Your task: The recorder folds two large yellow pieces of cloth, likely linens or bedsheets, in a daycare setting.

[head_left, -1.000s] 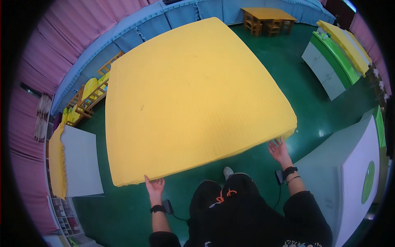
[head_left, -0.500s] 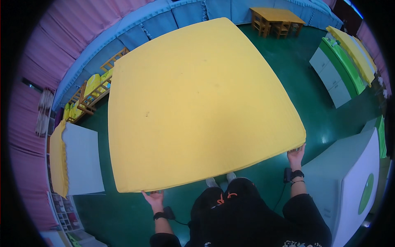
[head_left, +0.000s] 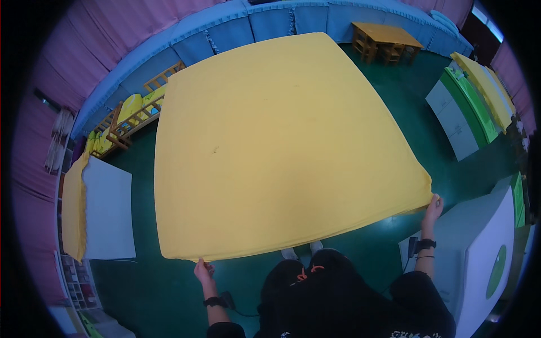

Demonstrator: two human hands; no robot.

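A large yellow cloth cover (head_left: 282,152) spreads flat over a broad four-sided top in front of me; what lies under it is hidden. My left hand (head_left: 204,271) is closed on the cloth's near edge, a little right of its near left corner. At the near right corner, my right hand (head_left: 434,207) pinches the cloth and draws it outward into a small peak. Both arms reach forward, and a dark band with a small device sits on each wrist.
A white cabinet (head_left: 445,236) stands close on my right. Left is a white unit (head_left: 110,208) with yellow cloth. Small wooden beds (head_left: 135,121) stand far left, a wooden table with chairs (head_left: 386,36) far right, and a green-topped cabinet (head_left: 459,112) nearer. Green floor (head_left: 152,298) surrounds everything.
Both hands went from lying under the edge with fingers extended to gripping the cloth. My right hand moved outward to the right, pulling the corner; my left moved slightly left.
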